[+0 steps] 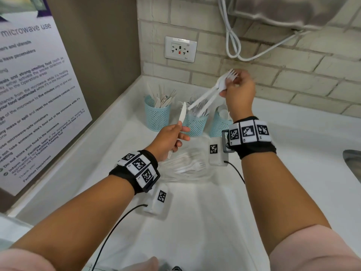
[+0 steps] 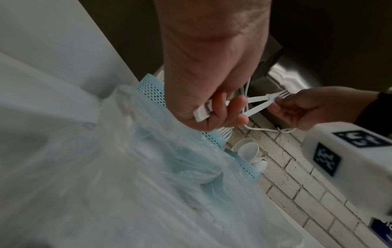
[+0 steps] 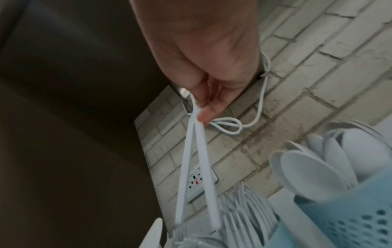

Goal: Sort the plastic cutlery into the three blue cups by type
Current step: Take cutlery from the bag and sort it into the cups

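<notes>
Three blue mesh cups stand in a row at the back of the white counter: the left cup [image 1: 157,118] holds knives, the middle cup [image 1: 195,126] forks, the right cup [image 1: 217,126] spoons [image 3: 307,167]. My left hand [image 1: 180,132] grips a white plastic knife [image 1: 182,114] by its handle, blade up, in front of the left and middle cups. My right hand [image 1: 228,88] pinches two white forks [image 1: 211,94] by their heads above the middle cup, with the handles [image 3: 203,167] slanting down toward it.
A clear plastic bag [image 1: 185,169] with more white forks lies on the counter between my wrists. A wall socket [image 1: 180,49] and a looped white cable [image 1: 234,45] are on the brick wall behind. A poster covers the left wall, and a sink edge [image 1: 351,163] shows at the right.
</notes>
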